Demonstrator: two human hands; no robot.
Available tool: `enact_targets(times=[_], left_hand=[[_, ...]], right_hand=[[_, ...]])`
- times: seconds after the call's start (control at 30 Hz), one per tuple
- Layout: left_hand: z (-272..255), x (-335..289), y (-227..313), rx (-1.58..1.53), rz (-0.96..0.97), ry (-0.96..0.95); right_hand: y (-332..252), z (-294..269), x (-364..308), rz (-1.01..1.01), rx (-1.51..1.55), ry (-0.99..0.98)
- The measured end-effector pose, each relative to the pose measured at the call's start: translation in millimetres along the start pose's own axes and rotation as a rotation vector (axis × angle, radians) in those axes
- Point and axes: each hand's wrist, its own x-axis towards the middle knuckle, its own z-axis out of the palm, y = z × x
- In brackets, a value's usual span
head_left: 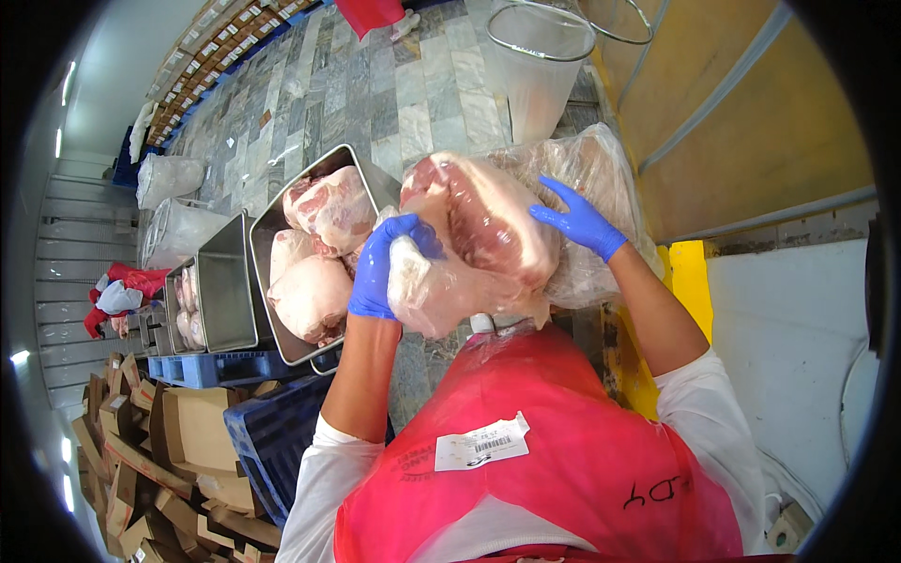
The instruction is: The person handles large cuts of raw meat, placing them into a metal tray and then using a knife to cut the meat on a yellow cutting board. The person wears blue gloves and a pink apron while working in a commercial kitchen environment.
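Observation:
A large raw pork leg (483,220) with pale skin and a dark red cut face is held up in front of my red apron. My left hand (383,267), in a blue glove, wraps round its narrow shank end. On the other side my right hand (584,223), also gloved in blue, has its fingers stretched out and apart beside the meat; whether a fingertip touches it I cannot tell. To the left stands a steel tub (266,330) with several pork legs (310,298) in it. Behind the held leg lies a heap wrapped in clear plastic (591,267).
More steel tubs (232,291) stand farther left by blue pallets (211,369). Flattened cardboard boxes (202,427) pile up at lower left. A translucent bin (540,98) with a metal hoop is ahead. A yellow post (690,296) stands right. Other people in red are at the far left and top.

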Motion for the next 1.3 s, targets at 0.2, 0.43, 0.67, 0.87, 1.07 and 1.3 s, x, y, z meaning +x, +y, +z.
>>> enact_targets(times=[0.2,0.43,0.67,0.87,1.07,1.3], left_hand=[[-46,18,-23,0.212,0.015,0.151],[-36,71,-51,0.897,0.156,0.143],[-36,70,-60,0.711,0.104,0.233],[-38,66,-76,0.838,0.097,0.218],[-38,59,-85,0.671,-0.093,0.142],[-47,48,-85,0.873,-0.123,0.001]], right_hand=[[-48,2,13,-0.126,-0.084,0.045],[-1,-14,59,-0.013,-0.06,0.214],[-31,31,-53,-0.581,-0.757,0.409],[32,62,-81,-0.347,-0.58,0.095],[-24,119,-66,-0.445,-0.195,-0.207],[-39,130,-71,-0.629,-0.26,-0.154]])
